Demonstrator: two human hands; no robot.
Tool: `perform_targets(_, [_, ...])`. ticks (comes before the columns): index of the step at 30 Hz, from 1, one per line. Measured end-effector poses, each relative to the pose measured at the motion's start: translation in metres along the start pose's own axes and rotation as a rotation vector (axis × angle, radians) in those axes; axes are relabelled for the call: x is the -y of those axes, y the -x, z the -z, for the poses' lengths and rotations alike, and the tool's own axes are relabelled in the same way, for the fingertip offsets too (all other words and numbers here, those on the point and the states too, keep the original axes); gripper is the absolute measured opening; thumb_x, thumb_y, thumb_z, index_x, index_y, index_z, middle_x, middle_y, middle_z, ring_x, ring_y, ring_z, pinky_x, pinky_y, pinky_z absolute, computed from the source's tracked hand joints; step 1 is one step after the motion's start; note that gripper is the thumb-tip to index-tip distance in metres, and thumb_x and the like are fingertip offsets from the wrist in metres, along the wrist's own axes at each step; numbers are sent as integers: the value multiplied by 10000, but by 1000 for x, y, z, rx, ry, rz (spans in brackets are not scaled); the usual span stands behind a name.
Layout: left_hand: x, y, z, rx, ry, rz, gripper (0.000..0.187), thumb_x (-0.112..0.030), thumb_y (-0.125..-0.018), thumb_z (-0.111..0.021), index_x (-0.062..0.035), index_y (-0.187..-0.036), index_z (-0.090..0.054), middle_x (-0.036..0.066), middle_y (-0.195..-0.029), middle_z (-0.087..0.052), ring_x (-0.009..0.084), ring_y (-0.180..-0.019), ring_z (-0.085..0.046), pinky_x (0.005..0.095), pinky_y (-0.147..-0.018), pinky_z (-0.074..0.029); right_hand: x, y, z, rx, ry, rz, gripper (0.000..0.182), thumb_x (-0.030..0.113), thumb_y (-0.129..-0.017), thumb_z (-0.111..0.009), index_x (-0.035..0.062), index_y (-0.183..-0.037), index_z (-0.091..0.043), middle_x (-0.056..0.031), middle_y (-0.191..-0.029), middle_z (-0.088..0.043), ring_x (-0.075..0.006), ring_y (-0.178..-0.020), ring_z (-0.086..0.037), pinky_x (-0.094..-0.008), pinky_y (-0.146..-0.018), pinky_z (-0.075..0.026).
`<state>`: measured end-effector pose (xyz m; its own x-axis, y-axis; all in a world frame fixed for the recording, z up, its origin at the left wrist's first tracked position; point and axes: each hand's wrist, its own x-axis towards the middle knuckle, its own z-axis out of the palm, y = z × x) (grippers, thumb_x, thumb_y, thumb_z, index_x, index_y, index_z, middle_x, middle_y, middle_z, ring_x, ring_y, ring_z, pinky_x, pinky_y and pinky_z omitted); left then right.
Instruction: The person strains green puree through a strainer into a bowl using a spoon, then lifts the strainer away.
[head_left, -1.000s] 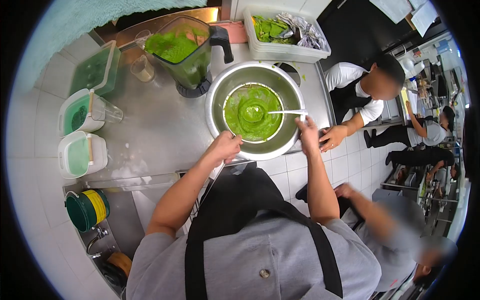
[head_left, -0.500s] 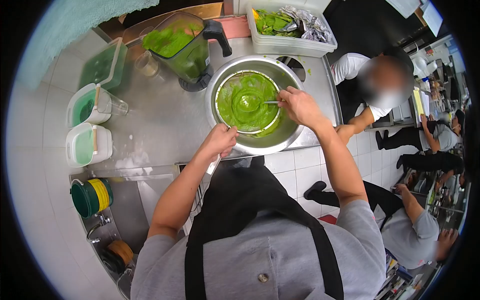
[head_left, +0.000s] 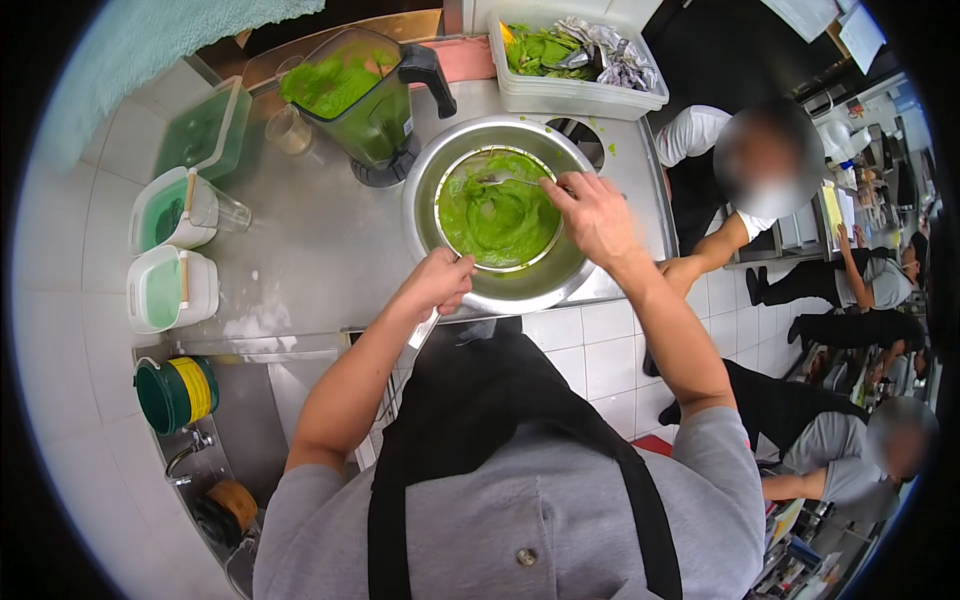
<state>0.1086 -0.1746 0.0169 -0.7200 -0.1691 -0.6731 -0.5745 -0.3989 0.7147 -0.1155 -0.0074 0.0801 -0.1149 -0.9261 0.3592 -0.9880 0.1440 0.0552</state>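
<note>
My left hand [head_left: 438, 280] is closed around the handle of a round strainer [head_left: 503, 269], at the near left side of a wide steel bowl [head_left: 585, 277]. The strainer sits inside the bowl and holds thick green puree [head_left: 497, 230]. A metal spoon [head_left: 512, 181] is gripped in my right hand [head_left: 598, 218], over the bowl's right side. The spoon's tip reaches into the puree towards the back of the strainer. Behind the bowl, to the left, stands a blender jug [head_left: 375, 130] with green puree on its inside.
A plastic tub [head_left: 580, 97] of leaves and crumpled foil stands behind the bowl. White and green containers [head_left: 172, 290] line the counter's left side. A sink with a green bucket [head_left: 170, 397] is at lower left. A co-worker's arm [head_left: 715, 250] reaches close to my right forearm.
My right hand has shifted slightly, and the spoon's tip has moved from the middle of the puree towards the back. My left hand stays on the strainer handle. A co-worker at lower right has moved.
</note>
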Motion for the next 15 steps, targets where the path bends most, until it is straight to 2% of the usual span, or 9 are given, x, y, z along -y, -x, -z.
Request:
perform_targets(1, [-1,-1,0,4,-2,0,288,-251,-1075,-498,30,-1015,-523,-25,-585,-406,83,-393,-341,291,-363,-266,2,3,-5,-29,-31,-32,424,83,-830,-623,104,-1246,-704,-64,-984,-653,-242,-969,-629,-386,-848,-505])
perform_targets(5, [-2,1,1,-9,20,7,279,-235,-1066,-494,38,-1015,-523,-21,-584,-413,83,-397,-338,294,-363,-255,-12,25,-11,-32,-93,34,440,53,-799,-643,109,-1227,-728,-64,-1000,-660,-241,-948,-626,-385,-845,-499])
perform_targets(8, [0,-3,6,-13,45,4,277,-222,-1057,-492,50,-1019,-526,-17,-584,-420,87,-399,-337,299,-365,-252,-12,28,-3,-9,-56,-104,444,15,-766,-653,114,-1187,-754,-61,-989,-660,-245,-949,-621,-384,-841,-497])
perform_targets(11, [2,0,5,-2,42,16,279,-227,-1060,-497,48,-1022,-524,-13,-596,-428,86,-404,-342,301,-364,-252,14,19,-2,-78,-188,-36,445,-6,-745,-658,127,-1153,-773,-55,-972,-664,-251,-920,-615,-391,-844,-493])
perform_targets(15, [0,-2,9,15,45,9,272,-232,-1060,-499,36,-1015,-519,-10,-605,-433,85,-410,-349,298,-365,-253,-19,21,-13,-89,-104,-73,420,-12,-747,-663,117,-1129,-780,-43,-937,-675,-251,-903,-611,-388,-830,-487])
